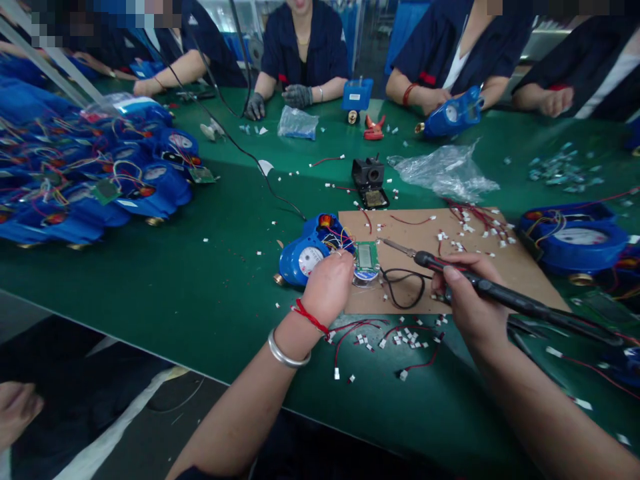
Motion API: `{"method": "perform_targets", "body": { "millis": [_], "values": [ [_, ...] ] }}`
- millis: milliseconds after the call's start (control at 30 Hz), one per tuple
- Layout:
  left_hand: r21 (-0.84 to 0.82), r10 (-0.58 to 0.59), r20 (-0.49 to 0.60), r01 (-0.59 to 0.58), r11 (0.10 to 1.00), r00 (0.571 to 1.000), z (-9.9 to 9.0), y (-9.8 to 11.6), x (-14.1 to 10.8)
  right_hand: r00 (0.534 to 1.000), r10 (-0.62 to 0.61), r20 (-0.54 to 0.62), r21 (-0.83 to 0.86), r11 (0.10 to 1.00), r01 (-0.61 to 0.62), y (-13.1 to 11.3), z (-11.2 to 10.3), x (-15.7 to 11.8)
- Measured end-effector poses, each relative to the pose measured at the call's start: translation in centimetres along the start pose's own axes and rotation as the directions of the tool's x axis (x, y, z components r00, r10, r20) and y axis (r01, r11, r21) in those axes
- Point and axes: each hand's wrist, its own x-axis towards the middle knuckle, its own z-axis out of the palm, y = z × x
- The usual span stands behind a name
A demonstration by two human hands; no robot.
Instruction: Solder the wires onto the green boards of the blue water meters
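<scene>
Circuit board: here, a green display board [367, 257] is seen over a round spool [367, 277], by the left edge of the cardboard sheet [520, 283].
Left hand: the fingers of the left hand [331, 283] are bunched narrow at the board's left side, among thin wires [345, 239]; whether wire or board is pinched cannot be told.
Right hand: a soldering iron [493, 288] is gripped by the right hand [473, 300], its tip pointed just beside the board's upper right corner.
Water meter: the blue body [295, 261] is placed left of the board, wires bundled in its open compartment.
Leads: red-and-black leads [344, 341] with white connectors are scattered near the cardboard.
Green tabletop: beyond, an iron stand [369, 175] and a plastic bag [447, 175] are seen; meters [135, 175] are heaped at far left.
</scene>
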Motion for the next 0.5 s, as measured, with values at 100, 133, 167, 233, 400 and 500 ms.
{"method": "perform_targets", "body": {
  "millis": [100, 133, 167, 233, 400, 500],
  "values": [
    [-0.002, 0.002, -0.007, -0.002, 1.000, 1.000, 0.0, 0.0, -0.1, 0.999, -0.013, -0.031, -0.041, 0.999, 0.012, -0.2, 0.2, 4.5],
    [-0.004, 0.003, -0.008, -0.003, 1.000, 1.000, 0.0, -0.1, -0.1, 0.999, -0.028, -0.034, -0.055, 0.998, 0.026, 0.0, 0.5, 6.4],
    [-0.007, 0.004, -0.012, -0.004, 1.000, 1.000, 0.0, -0.1, -0.1, 0.999, -0.040, -0.029, -0.073, 0.997, 0.037, 0.2, 0.9, 8.3],
    [-0.018, 0.010, -0.023, -0.010, 1.000, 1.000, 0.1, -0.1, -0.1, 0.999, -0.039, -0.012, -0.111, 0.993, 0.037, 1.0, 2.2, 12.1],
    [-0.110, 0.080, -0.125, -0.094, 0.990, 0.989, -0.1, -0.1, -1.2, 0.998, 0.058, 0.018, -0.134, 0.989, -0.055, 4.0, 6.8, 19.1],
    [-0.117, 0.200, -0.206, -0.227, 0.967, 0.958, -1.4, -0.6, -3.1, 0.994, 0.101, 0.037, -0.087, 0.991, -0.098, 5.8, 9.3, 20.3]
  ]
}}
